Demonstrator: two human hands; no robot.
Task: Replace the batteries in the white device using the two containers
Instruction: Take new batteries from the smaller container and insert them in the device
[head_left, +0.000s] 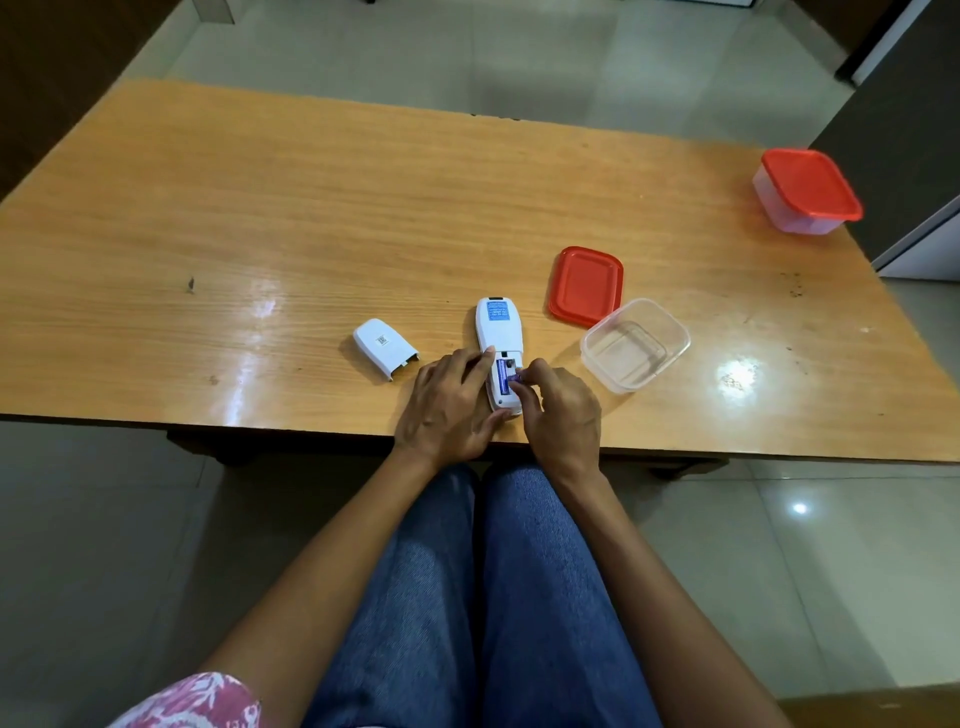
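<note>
The white device (496, 327) lies face down near the table's front edge with its battery bay uncovered. A purple battery (502, 378) sits in the bay. My left hand (447, 408) grips the device's left side and bottom. My right hand (558, 410) pinches a second purple battery (515, 378) at the bay's right slot. The white battery cover (384, 347) lies to the left. An open clear container (635, 344) stands empty to the right, its red lid (587, 285) beside it. A second container with a red lid on (805, 191) stands at the far right.
The wooden table (311, 218) has a tiled floor around it. My knees in blue jeans are just below the table's front edge. A dark panel stands beyond the table's right end.
</note>
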